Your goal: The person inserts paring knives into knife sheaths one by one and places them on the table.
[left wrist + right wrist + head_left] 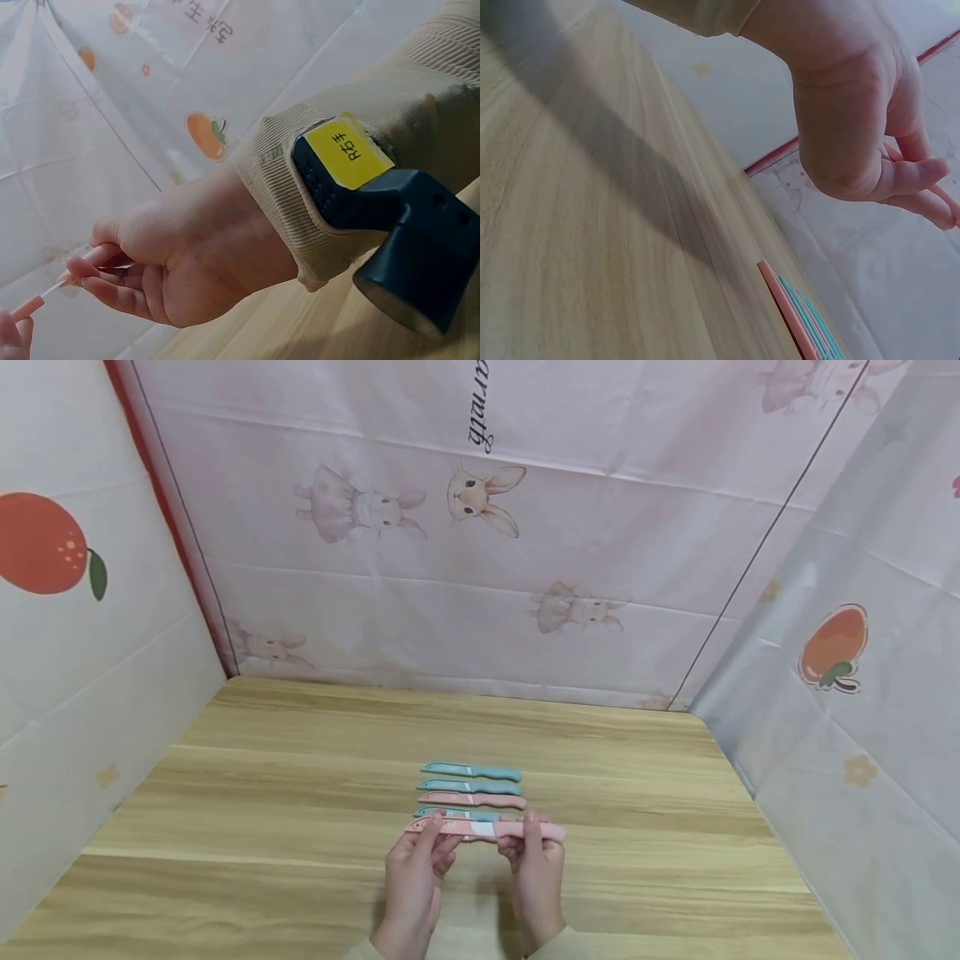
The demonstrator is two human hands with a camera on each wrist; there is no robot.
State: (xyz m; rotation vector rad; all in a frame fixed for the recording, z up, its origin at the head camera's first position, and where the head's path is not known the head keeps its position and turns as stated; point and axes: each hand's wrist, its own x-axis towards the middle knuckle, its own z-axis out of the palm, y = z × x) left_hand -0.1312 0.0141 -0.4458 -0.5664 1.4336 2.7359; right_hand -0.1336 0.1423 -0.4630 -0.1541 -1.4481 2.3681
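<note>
Both hands hold one pink knife (pixel 525 831) level above the table. My left hand (pixel 414 868) pinches the pink sheath at its left end, thumb on top. My right hand (pixel 538 868) grips the pink handle. Between sheath and handle a white stretch of blade shows, wider than on the other knives. The left wrist view shows my right hand (pixel 187 255) curled round the handle, with a left fingertip at the lower left edge. In the right wrist view my left hand (pixel 862 127) pinches the knife, mostly hidden. Behind it lie several sheathed knives, including a pink knife (pixel 472 799) and a teal knife (pixel 495 772).
The sheathed knives lie parallel on the wood-grain table (pixel 262 827), handles to the right. A pink knife (pixel 784 304) is nearest in the right wrist view. Printed cloth walls (pixel 450 635) enclose the table's back and sides. A dark wrist camera (pixel 405 217) sits on the right sleeve.
</note>
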